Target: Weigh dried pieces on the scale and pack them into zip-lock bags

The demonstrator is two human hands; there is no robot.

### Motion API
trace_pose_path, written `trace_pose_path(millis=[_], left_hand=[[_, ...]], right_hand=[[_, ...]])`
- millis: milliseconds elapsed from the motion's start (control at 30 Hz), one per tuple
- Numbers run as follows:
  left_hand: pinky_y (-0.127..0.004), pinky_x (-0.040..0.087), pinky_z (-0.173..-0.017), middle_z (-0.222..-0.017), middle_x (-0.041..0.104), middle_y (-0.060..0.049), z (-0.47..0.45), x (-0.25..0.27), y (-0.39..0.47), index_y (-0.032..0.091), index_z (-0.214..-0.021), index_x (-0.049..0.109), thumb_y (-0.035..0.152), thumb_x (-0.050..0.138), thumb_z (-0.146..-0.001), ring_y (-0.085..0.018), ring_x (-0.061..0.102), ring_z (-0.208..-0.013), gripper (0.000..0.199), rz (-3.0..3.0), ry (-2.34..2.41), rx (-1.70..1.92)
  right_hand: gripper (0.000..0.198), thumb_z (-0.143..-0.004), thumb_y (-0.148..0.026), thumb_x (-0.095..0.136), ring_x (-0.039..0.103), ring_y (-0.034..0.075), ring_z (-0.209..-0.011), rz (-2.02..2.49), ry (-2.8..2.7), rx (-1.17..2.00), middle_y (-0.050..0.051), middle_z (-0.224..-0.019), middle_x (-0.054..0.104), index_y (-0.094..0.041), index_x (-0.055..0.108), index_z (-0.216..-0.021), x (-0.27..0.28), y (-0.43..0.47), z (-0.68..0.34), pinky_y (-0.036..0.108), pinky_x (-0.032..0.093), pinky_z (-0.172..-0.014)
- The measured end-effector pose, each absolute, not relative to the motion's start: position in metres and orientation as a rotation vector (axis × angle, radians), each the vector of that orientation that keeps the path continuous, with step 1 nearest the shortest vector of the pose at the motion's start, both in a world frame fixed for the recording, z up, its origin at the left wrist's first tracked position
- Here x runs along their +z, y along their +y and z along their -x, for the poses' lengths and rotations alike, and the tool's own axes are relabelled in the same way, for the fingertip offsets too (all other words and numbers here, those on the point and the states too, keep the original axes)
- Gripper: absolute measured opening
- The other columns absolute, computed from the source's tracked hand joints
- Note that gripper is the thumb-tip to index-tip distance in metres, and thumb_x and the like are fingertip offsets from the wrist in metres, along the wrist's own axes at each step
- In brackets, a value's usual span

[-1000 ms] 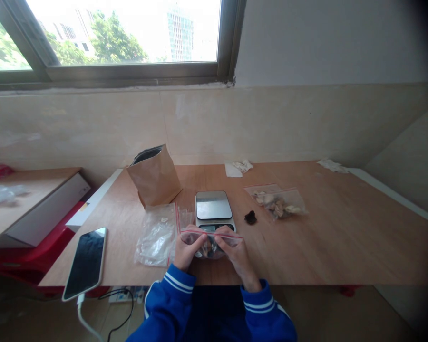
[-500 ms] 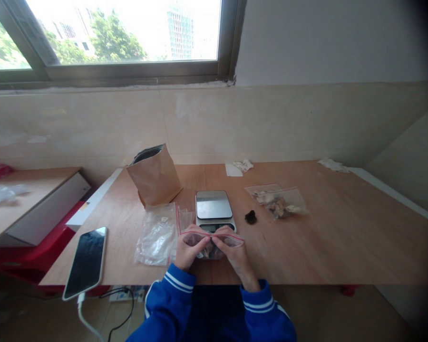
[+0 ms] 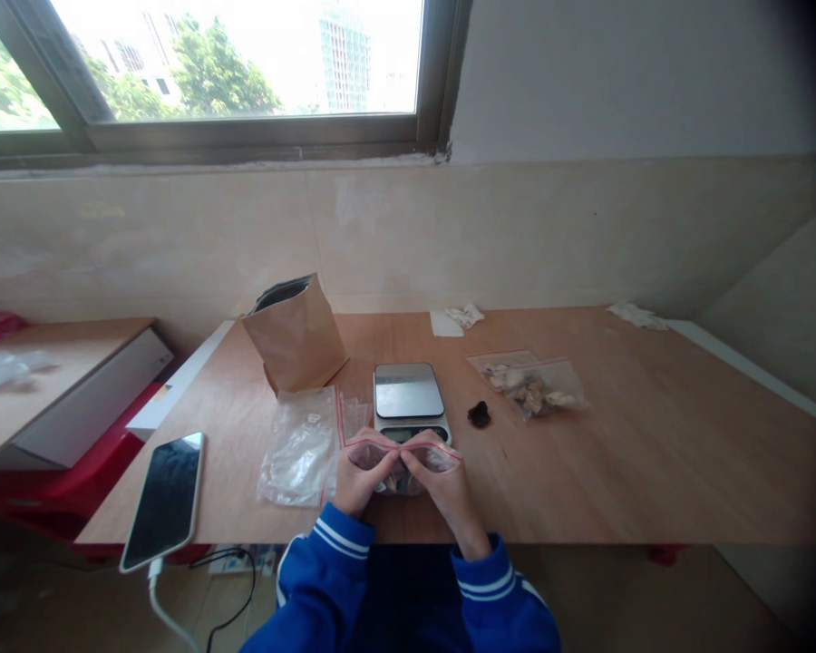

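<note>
My left hand and my right hand pinch the red-edged top of a clear zip bag between thumbs and fingers. Their thumbs meet near the middle of the seal. Dark and pale dried pieces show inside the bag, partly hidden by the hands. Just beyond them lies a kitchen scale with a bare metal plate; its display is partly covered. A stack of flat clear zip bags rests by my left hand. Right of the scale sits a small dark dried piece.
A brown paper bag stands upright at the back left. Filled zip bags lie on the right. A phone with a white cable overhangs the table's left front edge. Crumpled white scraps lie along the back.
My right hand has shifted slightly left along the bag's top, toward my left hand. Both hands keep hold of the bag; the other things stay in place.
</note>
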State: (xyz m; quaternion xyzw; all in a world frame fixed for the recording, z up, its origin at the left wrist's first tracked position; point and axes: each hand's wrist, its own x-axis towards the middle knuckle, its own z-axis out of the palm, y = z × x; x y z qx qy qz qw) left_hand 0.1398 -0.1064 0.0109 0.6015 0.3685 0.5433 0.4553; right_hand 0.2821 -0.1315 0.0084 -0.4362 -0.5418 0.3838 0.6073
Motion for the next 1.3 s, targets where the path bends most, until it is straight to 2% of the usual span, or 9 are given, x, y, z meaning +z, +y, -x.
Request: trace_pose_path(millis=[500,767,900,1000,1067,1167,1300], left_hand=[[-0.025,0.048,-0.062,-0.068,0.064,-0.003,-0.138,0.012,-0.105,0.016,-0.067,0.072,0.030,0.075,-0.070,-0.014,0.061,-0.066,0.014,-1.365,1.037,1.333],[-0.025,0.048,-0.064,-0.069,0.065,-0.004,-0.137,0.012,-0.105,0.017,-0.066,0.073,0.030,0.075,-0.069,-0.015,0.062,-0.068,0.013,-1.313,1.033,1.305],[-0.024,0.047,-0.060,-0.066,0.064,-0.003,-0.138,0.016,-0.107,0.016,-0.062,0.071,0.033,0.074,-0.070,-0.014,0.060,-0.065,0.019,-1.286,1.028,1.298],[-0.024,0.048,-0.062,-0.066,0.065,-0.004,-0.140,0.018,-0.107,0.016,-0.063,0.070,0.036,0.072,-0.071,-0.015,0.061,-0.065,0.022,-1.224,1.031,1.304],[-0.025,0.049,-0.064,-0.067,0.068,-0.004,-0.142,0.017,-0.107,0.015,-0.066,0.070,0.041,0.069,-0.074,-0.015,0.062,-0.065,0.028,-1.121,1.034,1.292],[-0.027,0.051,-0.062,-0.064,0.069,-0.005,-0.143,0.015,-0.106,0.014,-0.068,0.070,0.053,0.060,-0.078,-0.016,0.064,-0.060,0.041,-0.955,1.044,1.275],[-0.025,0.050,-0.059,-0.058,0.067,-0.004,-0.142,0.007,-0.102,0.016,-0.061,0.067,0.062,0.056,-0.076,-0.015,0.063,-0.055,0.050,-0.878,1.128,1.323]], right_hand=[[0.014,-0.081,-0.030,0.067,0.059,0.015,-0.071,1.030,-1.124,0.838,0.001,-0.072,0.061,-0.018,0.066,-0.073,0.007,-0.134,-0.270,0.026,0.048,-0.065],[0.022,-0.088,-0.033,0.058,0.059,0.016,-0.073,1.011,-1.170,0.857,0.001,-0.072,0.062,-0.019,0.066,-0.074,0.001,-0.134,-0.278,0.026,0.045,-0.068],[0.026,-0.086,-0.037,0.059,0.055,0.014,-0.066,1.032,-1.111,0.886,-0.001,-0.066,0.058,-0.018,0.062,-0.069,0.001,-0.134,-0.276,0.024,0.044,-0.063],[0.027,-0.085,-0.042,0.060,0.059,0.016,-0.070,1.033,-1.079,0.951,0.001,-0.070,0.063,-0.018,0.063,-0.072,0.003,-0.134,-0.274,0.025,0.047,-0.066],[0.030,-0.085,-0.047,0.058,0.063,0.019,-0.077,1.021,-1.052,1.032,0.003,-0.080,0.068,-0.018,0.066,-0.084,0.004,-0.135,-0.274,0.027,0.050,-0.071],[0.041,-0.085,-0.057,0.052,0.067,0.021,-0.079,1.021,-0.927,1.129,0.005,-0.090,0.071,-0.021,0.061,-0.103,0.003,-0.137,-0.278,0.032,0.054,-0.071],[0.042,-0.084,-0.060,0.051,0.069,0.023,-0.073,1.097,-0.855,1.072,0.007,-0.080,0.073,-0.019,0.061,-0.086,0.000,-0.138,-0.285,0.034,0.055,-0.068]])
